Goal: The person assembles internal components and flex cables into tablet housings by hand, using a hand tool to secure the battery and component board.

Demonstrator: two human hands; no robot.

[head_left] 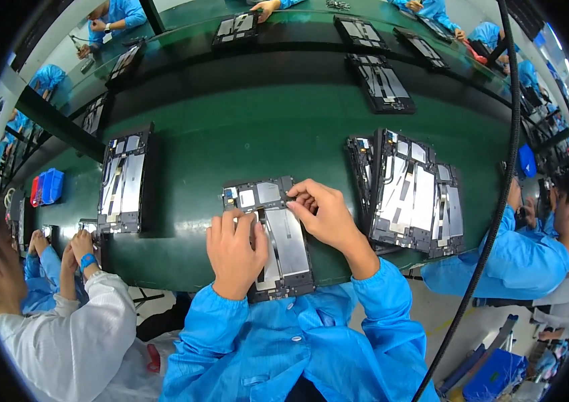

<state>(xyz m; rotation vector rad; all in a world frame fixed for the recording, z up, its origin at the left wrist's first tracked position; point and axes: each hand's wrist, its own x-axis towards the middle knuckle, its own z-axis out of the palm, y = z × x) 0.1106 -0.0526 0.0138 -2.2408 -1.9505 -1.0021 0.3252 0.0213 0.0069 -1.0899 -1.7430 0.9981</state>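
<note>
One opened tablet (288, 242) sits at the near edge of the green bench (247, 144). Left hand (234, 256) is over its left side, fingers bent, thumb near index; can't tell if they grip anything. Right hand (326, 213): thumb and index close together at its upper right edge, any part between them unclear. Stacked tablets (406, 191) right, lone tablet (123, 182) left.
</note>
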